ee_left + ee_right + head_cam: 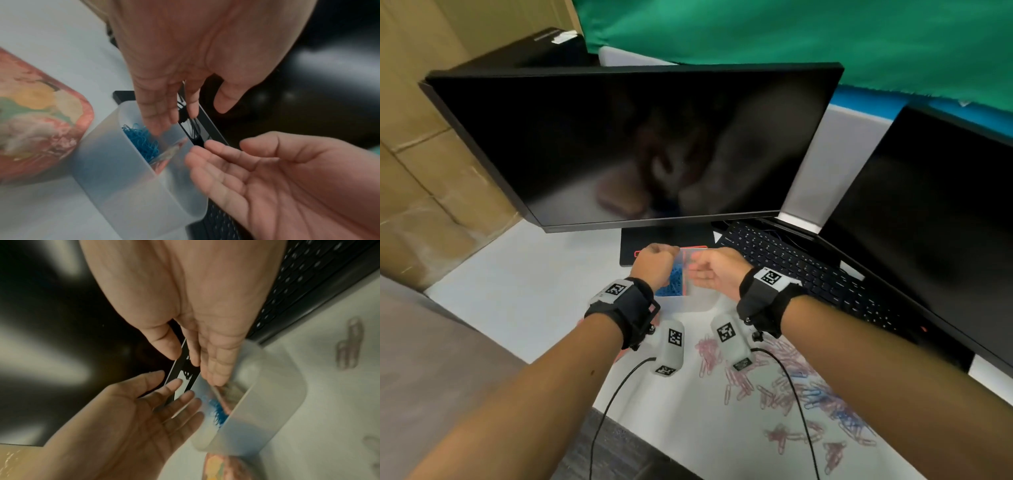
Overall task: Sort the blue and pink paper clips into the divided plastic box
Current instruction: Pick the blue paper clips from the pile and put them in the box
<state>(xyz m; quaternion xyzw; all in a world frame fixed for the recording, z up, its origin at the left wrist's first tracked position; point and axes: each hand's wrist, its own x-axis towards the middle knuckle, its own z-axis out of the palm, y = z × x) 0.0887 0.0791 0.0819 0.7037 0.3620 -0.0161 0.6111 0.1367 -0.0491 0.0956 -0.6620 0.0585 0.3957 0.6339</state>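
A translucent divided plastic box (697, 301) stands on the white table in front of the monitor stand. Blue paper clips (141, 139) fill its left compartment, and something pinkish shows blurred beyond the divider (220, 395). My left hand (655, 263) hovers over the blue side with its fingers (158, 116) straight, pointing down and holding nothing. My right hand (709, 272) hovers over the other side, palm open, its fingers (218, 369) reaching to the box's rim. A loose pile of pink and blue clips (791, 387) lies nearer me on the right.
A dark monitor (637, 144) stands right behind the box. A black keyboard (808, 270) and a second screen (935, 219) lie to the right. A red patterned object (35, 129) sits against the box's left side. Two wrist cables (613, 397) trail over the table's front edge.
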